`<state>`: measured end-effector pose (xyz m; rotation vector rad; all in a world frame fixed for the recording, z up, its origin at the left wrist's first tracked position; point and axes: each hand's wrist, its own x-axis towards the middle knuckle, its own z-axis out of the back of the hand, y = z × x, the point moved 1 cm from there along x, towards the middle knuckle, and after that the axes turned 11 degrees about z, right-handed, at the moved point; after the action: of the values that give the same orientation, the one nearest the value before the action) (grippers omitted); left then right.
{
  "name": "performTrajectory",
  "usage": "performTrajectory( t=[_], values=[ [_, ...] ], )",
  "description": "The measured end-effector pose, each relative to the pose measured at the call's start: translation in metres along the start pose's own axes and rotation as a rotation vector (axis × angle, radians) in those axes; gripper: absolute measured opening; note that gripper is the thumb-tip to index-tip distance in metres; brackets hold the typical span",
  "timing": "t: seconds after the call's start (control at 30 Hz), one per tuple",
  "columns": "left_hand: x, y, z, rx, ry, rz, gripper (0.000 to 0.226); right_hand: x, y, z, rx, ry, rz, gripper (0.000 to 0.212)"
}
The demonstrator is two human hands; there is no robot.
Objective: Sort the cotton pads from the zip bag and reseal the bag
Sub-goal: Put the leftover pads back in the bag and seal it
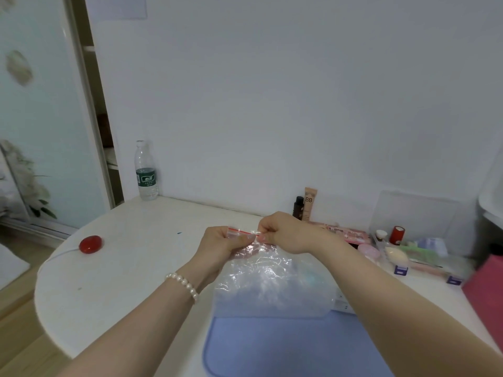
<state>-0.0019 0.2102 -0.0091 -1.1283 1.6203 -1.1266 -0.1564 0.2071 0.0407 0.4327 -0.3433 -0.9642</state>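
Presently held: one zip bag (pixel 269 281), clear crinkled film with a red strip along its mouth, lifted over the white table (pixel 130 254) above a blue mat (pixel 285 349). Left hand (pixel 226 244) pinches the mouth at its left end; right hand (pixel 283 232) pinches the same red strip just beside it, fingers curled on the film. Handling, as judged: very light, limp, slippery film that folds and sags under its own weight; best taken at the stiffer zip strip, thumb and finger pressed along it. Whether the mouth is sealed cannot be told. Cotton pads: count not possible; something pale shows faintly through the film, too blurred to identify. Other stock: one water bottle (pixel 146 172), one red round button on a cord (pixel 91 244), two cosmetic tubes (pixel 306 204) by the wall, one clear box of small toiletries (pixel 419 246), one pearl bracelet (pixel 183 284) on the left wrist.
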Motion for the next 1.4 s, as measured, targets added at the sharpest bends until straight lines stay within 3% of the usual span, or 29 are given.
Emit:
performTrajectory(
  t=[0.2,0.3,0.37,0.53,0.73,0.9,1.07,1.4],
  values=[
    [0.001,0.001,0.0,0.02,-0.042,0.004,0.009,-0.004,0.001,-0.002,0.14,0.007,-0.009,0.013],
    [0.001,0.002,-0.001,-0.007,-0.023,0.037,0.008,-0.004,0.003,-0.002,0.096,-0.031,0.016,0.013],
    [0.001,0.001,0.0,0.021,0.012,0.074,0.005,-0.003,0.005,-0.001,0.058,-0.045,0.016,0.011],
    [-0.002,0.001,0.007,0.052,0.188,0.163,0.022,-0.008,0.004,-0.002,0.007,-0.039,0.015,0.024],
    [0.001,-0.002,0.011,0.149,-0.028,0.023,0.011,-0.013,-0.004,-0.001,0.127,-0.014,-0.051,0.013],
    [0.0,-0.002,0.01,0.205,0.03,0.034,0.01,-0.016,-0.012,0.001,0.099,-0.065,-0.074,0.01],
    [0.003,-0.005,0.015,0.132,-0.112,0.004,0.002,-0.026,-0.017,0.004,0.16,-0.058,-0.078,0.011],
    [0.003,-0.003,0.02,0.065,-0.125,0.039,0.006,-0.043,-0.028,0.01,0.255,-0.026,-0.14,0.013]
  ],
)
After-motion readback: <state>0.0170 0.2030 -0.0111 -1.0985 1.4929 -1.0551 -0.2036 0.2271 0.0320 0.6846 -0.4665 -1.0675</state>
